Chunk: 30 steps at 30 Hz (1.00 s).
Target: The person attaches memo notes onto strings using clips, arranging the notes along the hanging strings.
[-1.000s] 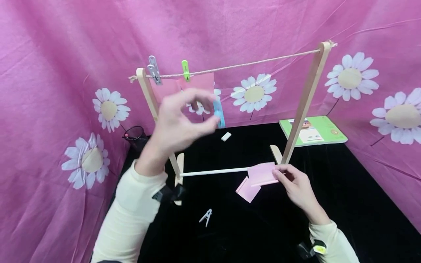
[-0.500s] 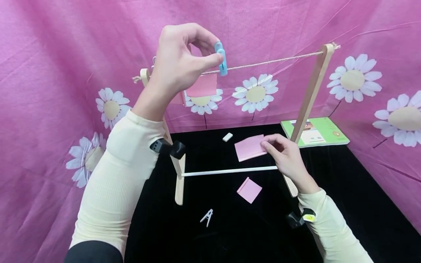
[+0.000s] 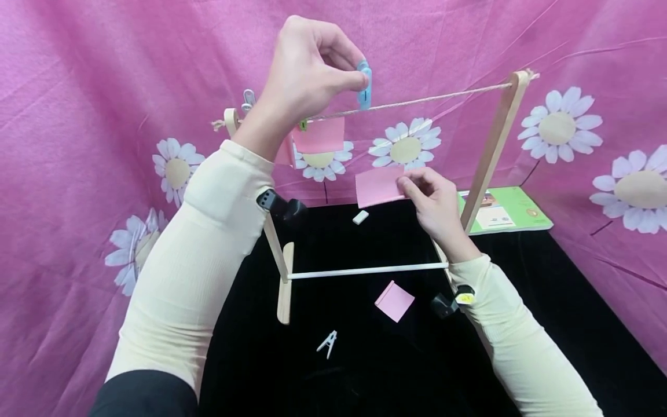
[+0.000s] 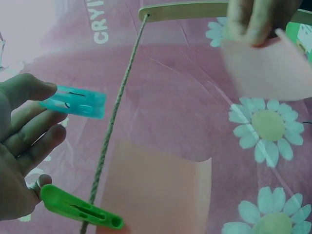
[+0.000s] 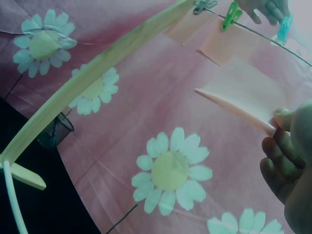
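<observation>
The left hand (image 3: 302, 69) pinches a blue clothespin (image 3: 365, 86) between thumb and fingers, just above the string (image 3: 427, 98) of the wooden rack (image 3: 492, 150). The right hand (image 3: 435, 200) pinches a pink paper sheet (image 3: 377, 185) by its right edge, below the string and apart from it. A pink sheet (image 3: 319, 134) already hangs left of the clothespin (held by a green clothespin (image 4: 80, 208)). A white clothespin (image 3: 327, 344) and another pink sheet (image 3: 394, 300) lie on the near black cloth (image 3: 365, 370).

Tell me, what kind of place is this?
Probably a small indoor craft or play corner: a pink daisy-print cloth hangs behind, black cloth covers the surface, and a little wooden rack holds a string with pegged pink papers.
</observation>
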Each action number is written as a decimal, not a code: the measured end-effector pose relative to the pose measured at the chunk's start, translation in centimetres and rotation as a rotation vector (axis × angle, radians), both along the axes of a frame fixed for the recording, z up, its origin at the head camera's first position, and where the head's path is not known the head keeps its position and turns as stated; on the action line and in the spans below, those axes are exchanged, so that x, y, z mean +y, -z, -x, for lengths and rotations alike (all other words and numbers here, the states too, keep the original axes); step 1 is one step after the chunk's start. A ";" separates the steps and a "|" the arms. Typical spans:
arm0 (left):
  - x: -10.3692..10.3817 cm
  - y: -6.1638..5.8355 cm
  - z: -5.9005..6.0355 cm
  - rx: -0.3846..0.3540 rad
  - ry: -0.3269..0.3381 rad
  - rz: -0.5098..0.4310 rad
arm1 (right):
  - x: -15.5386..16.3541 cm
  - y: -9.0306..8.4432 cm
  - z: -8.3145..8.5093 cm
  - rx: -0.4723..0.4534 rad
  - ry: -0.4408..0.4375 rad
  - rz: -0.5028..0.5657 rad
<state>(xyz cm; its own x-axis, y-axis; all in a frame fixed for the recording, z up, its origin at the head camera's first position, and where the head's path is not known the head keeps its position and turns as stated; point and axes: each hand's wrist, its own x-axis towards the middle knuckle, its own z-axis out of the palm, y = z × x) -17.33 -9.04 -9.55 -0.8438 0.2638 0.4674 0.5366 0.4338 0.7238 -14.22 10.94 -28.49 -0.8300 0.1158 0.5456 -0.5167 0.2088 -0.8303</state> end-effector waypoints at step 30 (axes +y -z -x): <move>0.2 0.9 1.0 -0.116 0.032 0.150 | -1.0 -2.9 5.0 0.105 0.018 0.167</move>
<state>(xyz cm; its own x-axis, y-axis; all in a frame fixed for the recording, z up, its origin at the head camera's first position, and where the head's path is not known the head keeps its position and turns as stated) -18.37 -8.84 -10.50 -0.8800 0.3504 0.3207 0.4682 0.5255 0.7104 -19.24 9.98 -25.61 -0.7664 0.2268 0.6010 -0.5998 0.0824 -0.7959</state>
